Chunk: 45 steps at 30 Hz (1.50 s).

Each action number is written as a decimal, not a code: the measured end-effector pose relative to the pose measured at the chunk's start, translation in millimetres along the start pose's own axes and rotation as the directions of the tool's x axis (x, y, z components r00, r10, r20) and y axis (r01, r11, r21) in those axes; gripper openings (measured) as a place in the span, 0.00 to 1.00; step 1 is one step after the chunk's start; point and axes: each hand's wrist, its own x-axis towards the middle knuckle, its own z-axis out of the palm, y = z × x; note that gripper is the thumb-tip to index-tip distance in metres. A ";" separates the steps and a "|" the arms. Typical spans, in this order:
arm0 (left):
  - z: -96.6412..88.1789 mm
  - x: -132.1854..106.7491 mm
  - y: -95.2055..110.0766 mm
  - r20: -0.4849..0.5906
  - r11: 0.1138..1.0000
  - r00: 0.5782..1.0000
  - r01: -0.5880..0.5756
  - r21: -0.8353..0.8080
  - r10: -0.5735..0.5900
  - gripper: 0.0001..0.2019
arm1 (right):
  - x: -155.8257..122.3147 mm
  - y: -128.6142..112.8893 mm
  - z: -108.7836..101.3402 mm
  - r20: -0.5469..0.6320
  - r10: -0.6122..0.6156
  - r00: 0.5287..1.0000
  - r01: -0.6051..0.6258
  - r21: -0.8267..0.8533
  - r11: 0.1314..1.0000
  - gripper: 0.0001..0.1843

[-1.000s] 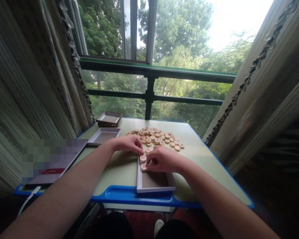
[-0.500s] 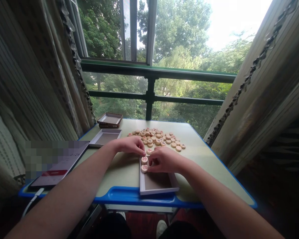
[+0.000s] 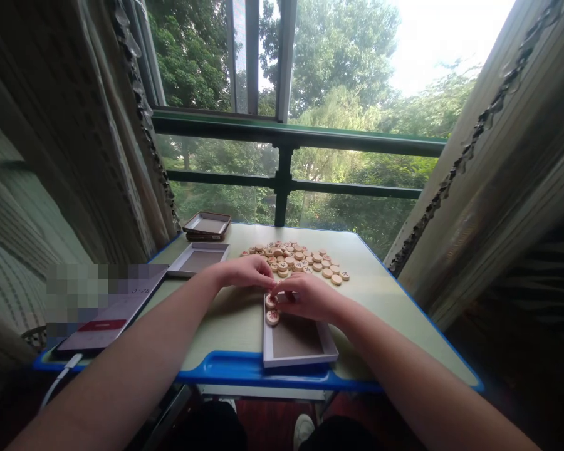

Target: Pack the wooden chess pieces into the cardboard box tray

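Observation:
Two round wooden xiangqi pieces with red characters lie in a row along the left side of a shallow white-walled box lid [image 3: 300, 361]: a far piece [image 3: 271, 302] and a near piece [image 3: 272, 317]. My right hand [image 3: 308, 297] reaches over the lid from the right, its fingers closed on the far piece and partly covering it. My left hand [image 3: 249, 272] is at the lid's far left corner, fingertips pinched together and almost meeting the right fingers; whatever they hold is hidden. Beyond both hands spreads a pile of xiangqi pieces [image 3: 299, 265].
Another shallow box tray [image 3: 198, 270] lies left of the pile, with stacked brown-edged trays [image 3: 207, 237] behind it. A tablet-like screen [image 3: 104, 325] with a white cable [image 3: 63, 376] rests at the left. Blue edging [image 3: 235, 365] borders the table; a railing [image 3: 357, 141] stands beyond.
My right hand has shifted slightly left and away from me, its fingers now over the far piece. A loose piece beyond the lid is now covered by my hands. My left hand has barely moved.

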 end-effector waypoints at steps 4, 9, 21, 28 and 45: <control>0.3 -0.3 2.2 -0.059 0.997 0.997 0.055 -0.062 -0.059 0.20 | -0.2 1.9 1.9 -0.033 0.008 0.999 -0.007 0.024 1.000 0.06; -1.1 -2.9 10.9 -0.167 0.982 0.983 0.049 -0.184 -0.080 0.18 | 0.6 4.1 4.3 -0.032 0.000 1.000 0.001 0.044 0.999 0.07; -3.0 6.9 -3.3 -0.553 0.998 0.833 0.033 0.060 0.005 0.15 | 0.4 15.8 -0.2 -0.101 -0.015 0.995 0.018 0.030 0.999 0.08; -6.8 14.7 -23.1 -0.593 0.825 0.779 0.190 0.533 0.203 0.15 | 4.6 48.1 4.5 -0.317 0.222 0.922 -0.249 -0.048 0.967 0.06; 0.0 14.9 -21.4 -0.438 0.785 0.849 0.044 0.618 0.297 0.14 | 8.5 66.8 12.7 -0.301 0.237 0.924 -0.296 -0.168 0.940 0.15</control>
